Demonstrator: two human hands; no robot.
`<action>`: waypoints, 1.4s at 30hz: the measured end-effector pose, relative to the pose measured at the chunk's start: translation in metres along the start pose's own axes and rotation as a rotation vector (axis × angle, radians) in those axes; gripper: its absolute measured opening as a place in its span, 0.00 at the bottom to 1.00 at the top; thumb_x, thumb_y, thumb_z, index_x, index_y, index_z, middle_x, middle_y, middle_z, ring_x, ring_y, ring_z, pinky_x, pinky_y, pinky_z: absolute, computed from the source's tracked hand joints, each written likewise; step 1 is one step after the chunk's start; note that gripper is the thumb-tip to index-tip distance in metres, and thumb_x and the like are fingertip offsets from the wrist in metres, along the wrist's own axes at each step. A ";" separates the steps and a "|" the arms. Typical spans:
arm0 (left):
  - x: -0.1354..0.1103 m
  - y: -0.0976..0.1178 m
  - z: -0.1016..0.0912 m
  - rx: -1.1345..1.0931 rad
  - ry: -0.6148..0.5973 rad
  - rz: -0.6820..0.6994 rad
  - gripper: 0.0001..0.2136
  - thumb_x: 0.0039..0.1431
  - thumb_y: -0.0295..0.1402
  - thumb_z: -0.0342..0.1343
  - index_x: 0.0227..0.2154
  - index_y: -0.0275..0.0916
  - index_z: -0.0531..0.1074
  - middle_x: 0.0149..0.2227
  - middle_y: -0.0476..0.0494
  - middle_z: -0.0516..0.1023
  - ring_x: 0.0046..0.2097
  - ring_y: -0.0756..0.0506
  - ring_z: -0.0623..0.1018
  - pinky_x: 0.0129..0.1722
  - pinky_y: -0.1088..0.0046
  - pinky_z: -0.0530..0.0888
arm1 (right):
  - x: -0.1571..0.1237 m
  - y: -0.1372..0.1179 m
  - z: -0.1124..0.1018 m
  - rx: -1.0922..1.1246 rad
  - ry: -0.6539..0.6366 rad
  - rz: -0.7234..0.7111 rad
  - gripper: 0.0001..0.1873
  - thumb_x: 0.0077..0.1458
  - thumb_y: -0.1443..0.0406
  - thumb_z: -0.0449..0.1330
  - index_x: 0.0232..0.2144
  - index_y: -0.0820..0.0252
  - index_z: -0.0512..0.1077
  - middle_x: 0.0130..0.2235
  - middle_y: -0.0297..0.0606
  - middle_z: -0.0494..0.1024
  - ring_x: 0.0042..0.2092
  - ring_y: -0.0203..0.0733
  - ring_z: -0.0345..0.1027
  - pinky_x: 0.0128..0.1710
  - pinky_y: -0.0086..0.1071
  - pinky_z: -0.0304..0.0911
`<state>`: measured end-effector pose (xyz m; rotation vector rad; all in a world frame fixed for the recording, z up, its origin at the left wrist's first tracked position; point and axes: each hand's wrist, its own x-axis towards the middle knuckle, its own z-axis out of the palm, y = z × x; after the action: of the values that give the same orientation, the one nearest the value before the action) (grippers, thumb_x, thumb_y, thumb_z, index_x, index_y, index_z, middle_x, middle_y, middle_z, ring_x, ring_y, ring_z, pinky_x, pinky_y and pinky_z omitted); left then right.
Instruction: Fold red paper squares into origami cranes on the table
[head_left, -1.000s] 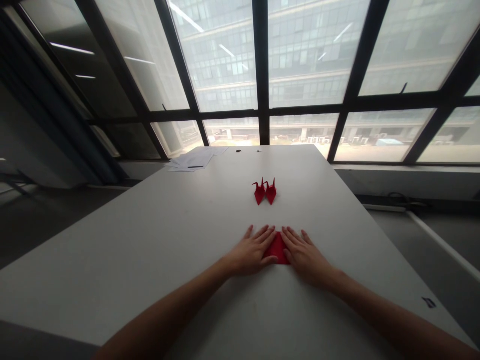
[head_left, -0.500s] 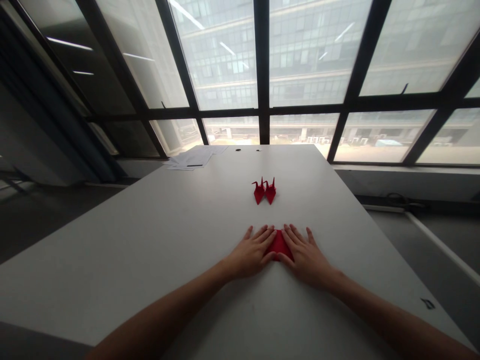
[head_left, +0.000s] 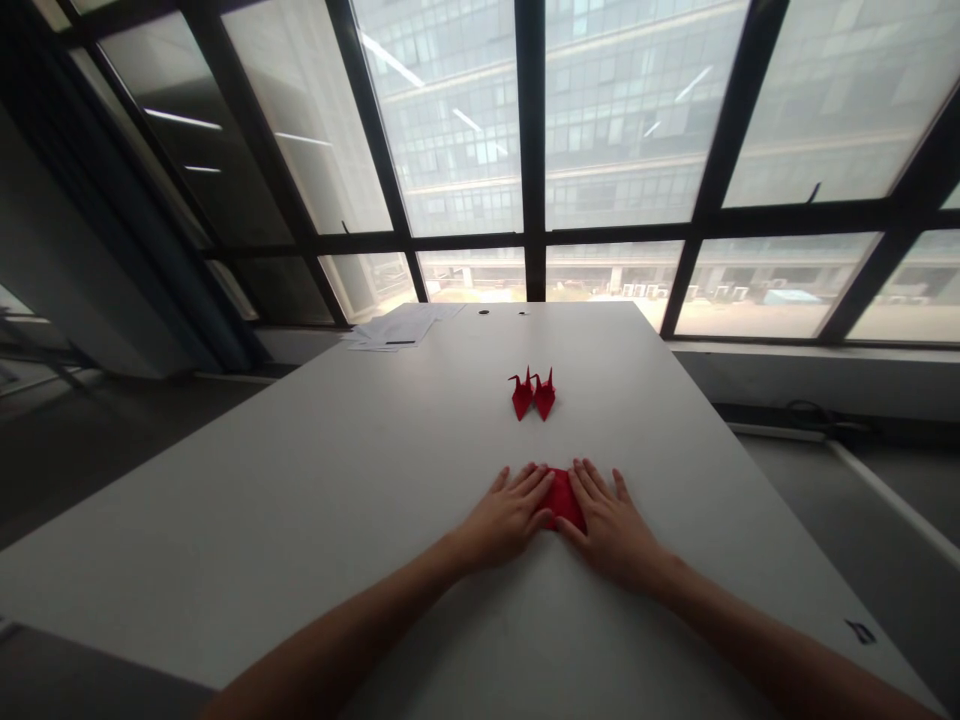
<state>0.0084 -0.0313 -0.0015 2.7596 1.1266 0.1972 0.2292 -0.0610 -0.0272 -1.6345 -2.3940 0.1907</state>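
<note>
A folded piece of red origami paper lies flat on the white table. My left hand rests palm down on its left side, fingers stretched out and thumb at the near edge. From the other side my right hand presses on the paper's right part, its fingers also extended. The paper's two sides are hidden under the hands. Farther up the table, two red paper cranes stand side by side, almost touching.
Several white paper sheets with a dark pen-like item lie at the far left of the table. A small dark mark shows near the right edge. Tall windows rise behind the table.
The whole view has shifted slightly, so everything sits a little lower. My right hand has moved slightly outward, baring a bit more red paper; the left stays on it.
</note>
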 end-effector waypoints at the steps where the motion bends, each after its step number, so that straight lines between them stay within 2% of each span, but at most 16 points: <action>1: -0.001 0.001 0.001 0.006 -0.032 0.023 0.28 0.72 0.48 0.33 0.70 0.47 0.40 0.72 0.44 0.45 0.72 0.41 0.47 0.68 0.53 0.46 | 0.000 0.000 -0.001 0.009 0.020 -0.002 0.42 0.65 0.45 0.42 0.69 0.69 0.45 0.71 0.50 0.42 0.72 0.52 0.30 0.68 0.57 0.27; 5: -0.003 -0.001 -0.001 0.027 -0.104 0.101 0.29 0.72 0.50 0.33 0.70 0.50 0.35 0.72 0.46 0.41 0.72 0.41 0.42 0.68 0.50 0.41 | -0.001 0.000 -0.008 0.078 0.050 -0.143 0.33 0.69 0.56 0.39 0.70 0.65 0.43 0.72 0.42 0.41 0.72 0.43 0.30 0.70 0.47 0.34; 7: -0.004 -0.002 -0.004 0.023 -0.122 0.120 0.30 0.71 0.51 0.34 0.70 0.50 0.34 0.72 0.46 0.40 0.72 0.41 0.42 0.68 0.50 0.40 | -0.003 -0.001 -0.009 0.107 0.001 -0.223 0.33 0.69 0.55 0.39 0.70 0.63 0.42 0.71 0.42 0.44 0.72 0.42 0.35 0.70 0.45 0.37; 9: -0.008 -0.004 -0.007 0.014 -0.138 0.115 0.32 0.70 0.53 0.35 0.70 0.50 0.33 0.72 0.45 0.39 0.72 0.40 0.42 0.68 0.49 0.40 | -0.006 -0.001 -0.010 0.112 -0.044 -0.251 0.35 0.69 0.51 0.40 0.70 0.62 0.43 0.71 0.44 0.46 0.71 0.45 0.39 0.69 0.48 0.37; 13: -0.017 -0.014 -0.014 0.001 -0.149 0.014 0.32 0.69 0.55 0.34 0.70 0.50 0.38 0.72 0.45 0.41 0.72 0.39 0.42 0.67 0.46 0.42 | -0.014 -0.002 -0.015 0.082 -0.078 -0.291 0.39 0.67 0.46 0.40 0.70 0.62 0.44 0.70 0.46 0.48 0.71 0.51 0.40 0.69 0.52 0.37; 16: -0.019 -0.017 -0.019 0.002 -0.088 -0.124 0.27 0.72 0.49 0.30 0.69 0.47 0.47 0.71 0.46 0.47 0.72 0.40 0.46 0.68 0.48 0.46 | -0.018 -0.007 -0.019 0.038 -0.063 -0.259 0.39 0.66 0.45 0.41 0.69 0.62 0.49 0.70 0.50 0.52 0.69 0.56 0.46 0.66 0.55 0.42; 19: -0.017 -0.004 -0.016 0.024 0.096 -0.251 0.24 0.74 0.40 0.31 0.68 0.41 0.54 0.69 0.42 0.54 0.70 0.43 0.53 0.68 0.54 0.50 | -0.020 -0.017 -0.021 -0.007 -0.006 -0.193 0.35 0.67 0.48 0.45 0.67 0.62 0.56 0.67 0.52 0.60 0.63 0.60 0.55 0.61 0.56 0.49; 21: -0.017 0.012 -0.009 0.029 0.169 -0.225 0.23 0.73 0.34 0.33 0.67 0.41 0.56 0.68 0.42 0.59 0.69 0.45 0.56 0.68 0.58 0.51 | -0.022 -0.026 -0.022 -0.042 0.045 -0.161 0.31 0.67 0.52 0.47 0.64 0.63 0.61 0.63 0.53 0.65 0.60 0.60 0.59 0.58 0.55 0.52; 23: -0.019 0.025 -0.001 0.025 0.166 -0.204 0.23 0.73 0.36 0.34 0.67 0.41 0.55 0.68 0.42 0.60 0.69 0.45 0.57 0.68 0.57 0.52 | -0.025 -0.033 -0.025 -0.064 0.091 -0.126 0.26 0.67 0.56 0.48 0.60 0.63 0.66 0.58 0.53 0.70 0.56 0.59 0.62 0.56 0.53 0.55; 25: -0.022 0.033 0.005 0.017 0.095 -0.173 0.26 0.72 0.42 0.37 0.68 0.39 0.51 0.69 0.40 0.56 0.70 0.42 0.54 0.68 0.52 0.51 | -0.027 -0.036 -0.028 -0.047 0.109 -0.107 0.20 0.67 0.60 0.48 0.53 0.60 0.72 0.51 0.51 0.75 0.51 0.55 0.65 0.52 0.49 0.58; 27: -0.025 0.033 0.007 0.004 0.032 -0.129 0.27 0.72 0.44 0.37 0.69 0.41 0.48 0.70 0.41 0.52 0.71 0.41 0.50 0.68 0.49 0.48 | -0.026 -0.034 -0.029 -0.001 0.116 -0.111 0.18 0.67 0.64 0.46 0.48 0.57 0.75 0.48 0.47 0.76 0.49 0.51 0.67 0.51 0.45 0.60; 28: -0.025 0.032 0.007 -0.004 0.013 -0.105 0.26 0.72 0.43 0.37 0.69 0.42 0.47 0.71 0.42 0.51 0.72 0.42 0.48 0.68 0.49 0.47 | -0.026 -0.032 -0.028 0.021 0.118 -0.129 0.19 0.67 0.65 0.46 0.49 0.57 0.74 0.50 0.47 0.76 0.50 0.51 0.67 0.52 0.44 0.60; 30: -0.025 0.029 0.004 -0.018 -0.009 -0.063 0.26 0.73 0.42 0.36 0.70 0.45 0.44 0.71 0.44 0.49 0.72 0.43 0.46 0.69 0.49 0.44 | -0.023 -0.025 -0.022 0.047 0.113 -0.185 0.22 0.67 0.65 0.46 0.58 0.59 0.68 0.58 0.47 0.71 0.58 0.50 0.63 0.58 0.44 0.57; 33: -0.023 0.028 0.001 -0.019 -0.035 -0.028 0.27 0.73 0.43 0.36 0.70 0.46 0.38 0.72 0.45 0.45 0.72 0.43 0.44 0.69 0.49 0.42 | -0.019 -0.016 -0.010 0.060 0.051 -0.268 0.30 0.68 0.57 0.46 0.68 0.63 0.53 0.68 0.47 0.57 0.68 0.50 0.49 0.66 0.48 0.45; 37: -0.022 0.029 -0.002 -0.005 -0.068 -0.037 0.30 0.72 0.49 0.36 0.70 0.45 0.37 0.72 0.44 0.42 0.72 0.42 0.43 0.68 0.48 0.42 | -0.017 -0.011 -0.002 0.071 -0.007 -0.276 0.37 0.68 0.47 0.41 0.69 0.64 0.47 0.70 0.47 0.49 0.71 0.51 0.41 0.69 0.51 0.39; 42: -0.031 0.015 -0.008 0.002 -0.108 -0.141 0.33 0.69 0.55 0.34 0.70 0.43 0.41 0.72 0.40 0.43 0.72 0.38 0.45 0.68 0.46 0.43 | -0.019 -0.008 -0.004 0.072 -0.022 -0.296 0.37 0.68 0.47 0.41 0.70 0.61 0.43 0.70 0.46 0.48 0.71 0.51 0.40 0.69 0.55 0.36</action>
<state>-0.0044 -0.0626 0.0077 2.6436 1.2859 0.0301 0.2298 -0.0811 -0.0237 -1.2346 -2.5750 0.2388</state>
